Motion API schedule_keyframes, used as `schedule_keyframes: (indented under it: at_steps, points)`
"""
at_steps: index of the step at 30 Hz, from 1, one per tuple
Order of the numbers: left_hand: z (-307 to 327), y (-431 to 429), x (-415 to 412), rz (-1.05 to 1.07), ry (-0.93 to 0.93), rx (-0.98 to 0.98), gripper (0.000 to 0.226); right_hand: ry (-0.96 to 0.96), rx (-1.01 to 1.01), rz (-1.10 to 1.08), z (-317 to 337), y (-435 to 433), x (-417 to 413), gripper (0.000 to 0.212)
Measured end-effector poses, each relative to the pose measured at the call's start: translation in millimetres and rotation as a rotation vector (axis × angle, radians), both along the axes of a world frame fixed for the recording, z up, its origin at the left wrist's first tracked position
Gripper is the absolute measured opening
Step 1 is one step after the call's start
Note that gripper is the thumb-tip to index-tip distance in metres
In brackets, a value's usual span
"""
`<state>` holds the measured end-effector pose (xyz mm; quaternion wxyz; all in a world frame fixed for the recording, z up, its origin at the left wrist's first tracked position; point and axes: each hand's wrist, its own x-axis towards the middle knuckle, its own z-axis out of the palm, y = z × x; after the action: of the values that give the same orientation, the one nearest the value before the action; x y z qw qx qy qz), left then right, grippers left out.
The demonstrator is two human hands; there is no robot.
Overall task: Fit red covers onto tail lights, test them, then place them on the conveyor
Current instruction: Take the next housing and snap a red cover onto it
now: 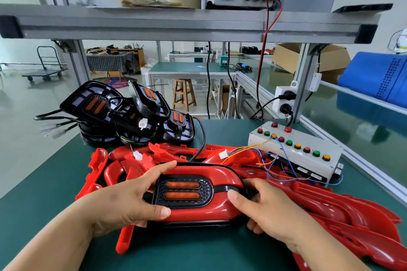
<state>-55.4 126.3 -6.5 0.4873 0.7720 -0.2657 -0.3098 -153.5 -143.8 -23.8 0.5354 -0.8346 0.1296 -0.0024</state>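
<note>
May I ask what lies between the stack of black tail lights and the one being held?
In the head view, loose red covers, a white connector and a black cable lie beyond the held tail light.

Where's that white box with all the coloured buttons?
In the head view, the button box sits on the green table at the right, behind the red covers, beyond the right hand.

Held in left hand [123, 202] and right hand [264, 207]: red-covered black plastic tail light [187, 191]. Left of white button-studded test box [308, 161].
</note>
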Motion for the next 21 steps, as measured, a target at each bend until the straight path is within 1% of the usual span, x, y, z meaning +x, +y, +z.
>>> schedule_keyframes:
  at_steps: [3, 7, 9, 10, 12, 13, 15, 17, 19, 20, 21]
  points:
    - [4, 1, -4, 0.016, 0.034, -0.009, 0.083, 0.019, -0.029, -0.003, 0, 0, 0, 0.05]
    - [7, 2, -6, 0.013, -0.006, 0.007, 0.094, 0.026, -0.162, 0.015, 1, 0, -2, 0.05]
    - [11, 6, -5, 0.035, 0.0, 0.02, 0.094, 0.009, -0.267, 0.02, 5, -1, -4, 0.051]
    - [14, 9, -3, 0.053, 0.009, 0.023, 0.092, -0.014, -0.36, 0.024, 8, -2, -6, 0.049]
    - [25, 16, 0, 0.128, 0.016, -0.011, 0.082, -0.082, -0.506, 0.011, 16, -3, -9, 0.042]
    - [31, 20, 2, 0.188, -0.007, -0.04, 0.073, -0.118, -0.535, -0.012, 23, -4, -13, 0.035]
    - [44, 24, 8, 0.316, -0.109, -0.066, 0.058, -0.192, -0.555, -0.068, 41, -7, -21, 0.02]
    - [54, 26, 17, 0.411, -0.192, -0.058, 0.047, -0.347, -0.528, -0.147, 66, -13, -25, 0.02]
    - [61, 24, 28, 0.481, -0.242, -0.034, 0.035, -0.516, -0.559, -0.201, 93, -21, -15, 0.023]
    - [64, 22, 34, 0.508, -0.258, -0.015, 0.03, -0.55, -0.601, -0.196, 104, -23, -5, 0.024]
    - [65, 20, 39, 0.531, -0.27, 0.006, 0.027, -0.542, -0.664, -0.172, 113, -25, 9, 0.026]
